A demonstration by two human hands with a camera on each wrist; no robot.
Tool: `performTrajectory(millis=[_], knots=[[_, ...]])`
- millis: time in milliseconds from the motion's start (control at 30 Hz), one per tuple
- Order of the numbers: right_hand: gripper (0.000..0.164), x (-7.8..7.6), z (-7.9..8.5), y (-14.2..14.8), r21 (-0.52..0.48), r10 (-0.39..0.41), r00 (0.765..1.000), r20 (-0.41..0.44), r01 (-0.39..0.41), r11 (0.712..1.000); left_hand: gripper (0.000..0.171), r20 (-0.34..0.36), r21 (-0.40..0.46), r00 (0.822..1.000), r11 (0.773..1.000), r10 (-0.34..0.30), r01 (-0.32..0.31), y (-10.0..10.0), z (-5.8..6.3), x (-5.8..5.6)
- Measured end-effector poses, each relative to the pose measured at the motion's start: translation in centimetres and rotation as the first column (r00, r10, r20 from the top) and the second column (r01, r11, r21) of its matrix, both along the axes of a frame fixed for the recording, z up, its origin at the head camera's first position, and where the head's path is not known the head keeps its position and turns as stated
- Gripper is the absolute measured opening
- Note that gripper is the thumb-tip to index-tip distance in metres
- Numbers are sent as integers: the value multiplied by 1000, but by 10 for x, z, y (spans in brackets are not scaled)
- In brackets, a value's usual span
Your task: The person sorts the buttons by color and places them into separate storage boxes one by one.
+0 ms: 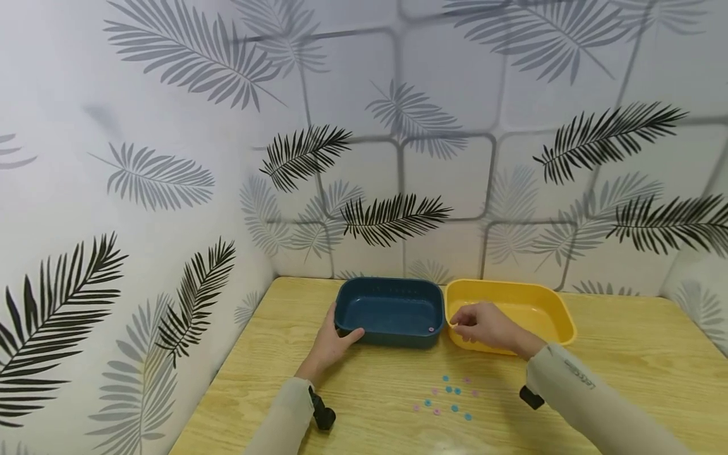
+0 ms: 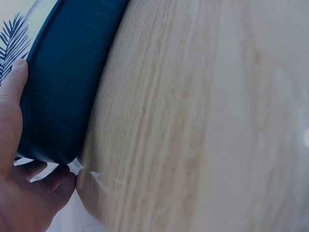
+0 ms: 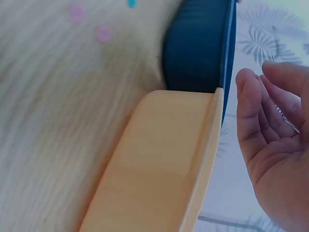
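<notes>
A dark blue tray stands on the table, with my left hand gripping its left front corner. The thumb lies along the front rim, and the other fingers curl at the tray's end in the left wrist view. A small pink disc lies in the tray's right front corner. My right hand is raised over the left end of a yellow tray. Its fingers are loosely bent, and nothing shows between the fingertips in the right wrist view. Several small blue discs and pink discs lie scattered on the table.
The two trays sit side by side near the back of the wood-patterned table. Behind them rises a wall with a leaf print. A black wrist strap mount shows at the left sleeve, another mount at the right.
</notes>
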State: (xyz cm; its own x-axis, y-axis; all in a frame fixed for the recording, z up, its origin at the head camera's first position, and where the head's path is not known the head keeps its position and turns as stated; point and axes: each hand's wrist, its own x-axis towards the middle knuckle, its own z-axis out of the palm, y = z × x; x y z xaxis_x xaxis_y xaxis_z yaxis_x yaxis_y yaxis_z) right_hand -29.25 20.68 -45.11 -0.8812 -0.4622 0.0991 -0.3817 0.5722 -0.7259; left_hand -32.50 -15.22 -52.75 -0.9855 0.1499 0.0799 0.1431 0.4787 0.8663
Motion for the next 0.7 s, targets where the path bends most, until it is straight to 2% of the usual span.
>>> performTrajectory(millis=[200, 333, 467, 700], knots=[[8, 21, -6, 12, 32, 85, 996, -7, -84, 996, 98, -23, -15, 1000, 1000, -4, 3, -2, 1, 2], [9, 31, -14, 20, 22, 119, 991, 63, -120, 993, 98, -11, -14, 1000, 1000, -1, 1, -1, 1, 2], [13, 36, -22, 27, 36, 132, 986, 100, -136, 990, 96, -14, -9, 1000, 1000, -11, 11, -1, 0, 0], [9, 39, -38, 34, 114, 145, 986, 78, -153, 982, 98, -11, -21, 1000, 1000, -20, 20, -1, 0, 1]])
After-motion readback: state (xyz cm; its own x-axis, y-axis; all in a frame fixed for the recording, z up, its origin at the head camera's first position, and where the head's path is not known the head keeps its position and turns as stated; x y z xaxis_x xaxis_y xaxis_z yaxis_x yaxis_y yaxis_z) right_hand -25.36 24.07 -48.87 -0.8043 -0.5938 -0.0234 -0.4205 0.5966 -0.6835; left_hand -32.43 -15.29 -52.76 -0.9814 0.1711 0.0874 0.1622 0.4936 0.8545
